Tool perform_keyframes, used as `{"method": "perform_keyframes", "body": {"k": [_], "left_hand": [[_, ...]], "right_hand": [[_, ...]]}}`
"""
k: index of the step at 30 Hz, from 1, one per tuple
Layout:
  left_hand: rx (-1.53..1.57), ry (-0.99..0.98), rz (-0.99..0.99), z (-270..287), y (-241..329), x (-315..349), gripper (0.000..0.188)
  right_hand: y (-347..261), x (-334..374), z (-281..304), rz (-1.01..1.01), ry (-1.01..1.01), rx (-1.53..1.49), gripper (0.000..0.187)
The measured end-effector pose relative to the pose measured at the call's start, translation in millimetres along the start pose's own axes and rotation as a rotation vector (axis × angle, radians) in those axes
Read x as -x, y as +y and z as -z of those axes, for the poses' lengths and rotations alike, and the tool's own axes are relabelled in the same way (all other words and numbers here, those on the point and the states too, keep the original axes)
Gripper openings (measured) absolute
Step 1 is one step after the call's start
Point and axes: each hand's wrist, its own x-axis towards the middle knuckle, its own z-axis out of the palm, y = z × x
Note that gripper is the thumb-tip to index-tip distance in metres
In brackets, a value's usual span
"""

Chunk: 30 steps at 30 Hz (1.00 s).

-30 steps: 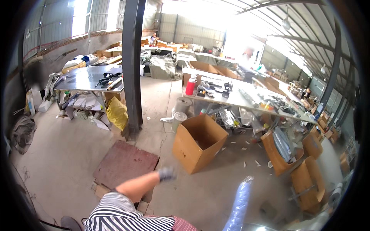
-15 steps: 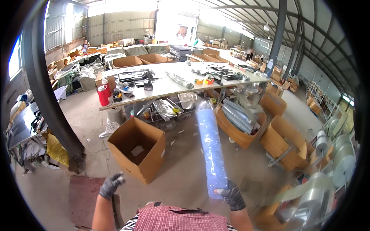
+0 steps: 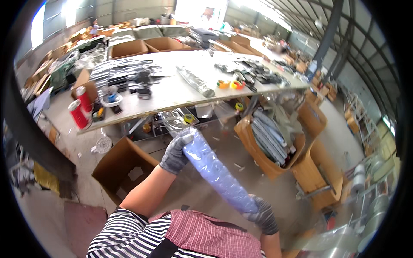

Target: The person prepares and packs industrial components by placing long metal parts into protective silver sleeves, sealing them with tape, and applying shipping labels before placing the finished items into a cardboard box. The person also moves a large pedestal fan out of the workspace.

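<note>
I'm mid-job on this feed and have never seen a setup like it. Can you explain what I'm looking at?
There is no machine: this is a person working in grey gloves. The view comes from a wide fisheye camera worn on the head, so straight edges bend. The left grip has the upper end of a long blue roll in shiny clear wrap; the right grip has its lower end. Ahead is a pale table with orange-and-yellow rings, a clear-wrapped bundle and dark flat pieces. An open cardboard box stands on the floor, beyond the left forearm.
</note>
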Motion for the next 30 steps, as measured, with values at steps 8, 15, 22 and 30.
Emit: {"method": "perform_keyframes", "body": {"k": [8, 15, 22, 30], "left_hand": [[0.106, 0.201, -0.003, 54.9, -77.4, -234.8, 0.023], [0.876, 0.09, -0.162, 74.2, -41.3, -354.3, 0.034], [-0.032, 0.451, -0.438, 172.9, -8.2, -379.6, 0.029], [-0.242, 0.407, 0.155, 246.7, -132.5, -585.2, 0.032]], "right_hand": [[56.6, -185.2, 112.5, -0.263, -0.445, -0.461, 0.105], [43.8, -401.0, 209.2, -0.307, -0.519, -0.426, 0.079], [29.3, -611.6, 225.4, -0.052, -0.394, -0.704, 0.056], [121.9, -703.5, 377.6, -0.265, 0.359, -0.903, 0.04]]}}
